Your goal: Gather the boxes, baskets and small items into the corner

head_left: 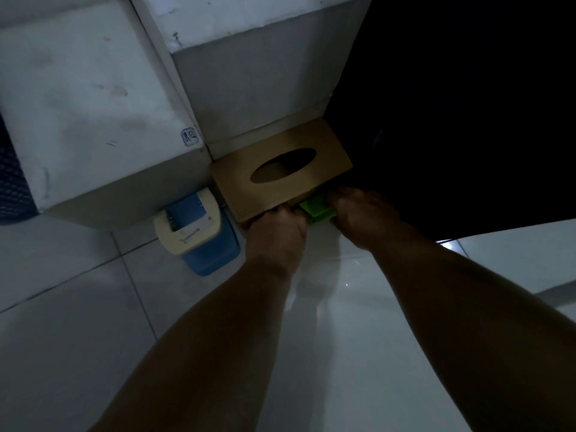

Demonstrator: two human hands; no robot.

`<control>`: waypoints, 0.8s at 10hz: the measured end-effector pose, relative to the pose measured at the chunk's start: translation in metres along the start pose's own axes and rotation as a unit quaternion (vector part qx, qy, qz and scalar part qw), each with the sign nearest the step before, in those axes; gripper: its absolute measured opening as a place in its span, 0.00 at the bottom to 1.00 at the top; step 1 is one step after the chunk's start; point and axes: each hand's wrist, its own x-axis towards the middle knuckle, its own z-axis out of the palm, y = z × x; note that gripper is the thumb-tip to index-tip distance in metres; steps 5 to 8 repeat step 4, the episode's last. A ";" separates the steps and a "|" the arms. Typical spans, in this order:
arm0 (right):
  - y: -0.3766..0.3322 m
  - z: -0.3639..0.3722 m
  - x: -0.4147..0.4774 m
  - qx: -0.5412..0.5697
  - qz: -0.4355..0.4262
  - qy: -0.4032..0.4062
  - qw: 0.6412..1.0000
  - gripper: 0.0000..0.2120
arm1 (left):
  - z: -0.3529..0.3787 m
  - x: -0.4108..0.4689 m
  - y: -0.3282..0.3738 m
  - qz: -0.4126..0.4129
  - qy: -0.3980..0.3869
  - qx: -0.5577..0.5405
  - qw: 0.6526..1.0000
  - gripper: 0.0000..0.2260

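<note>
A brown cardboard tissue box (280, 173) with an oval opening lies on the white tiled floor, pushed against the wall base. At its near edge sits a small bright green item (318, 210), partly tucked under or against the box. My left hand (276, 230) curls at the green item's left side, touching the box's near edge. On the item's right side, my right hand (358, 213) holds it, fingers curled. Fingertips of both hands are hidden in the dim light.
A small blue bin with a cream swing lid (196, 232) stands left of the tissue box, against a white ledge (93, 120). A dark mesh object (12, 182) shows at the far left. To the right, the area is in black shadow.
</note>
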 end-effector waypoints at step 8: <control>-0.055 -0.096 -0.015 0.014 -0.082 -0.092 0.992 0.15 | -0.086 -0.026 -0.019 -0.004 -0.003 -0.076 0.997 0.10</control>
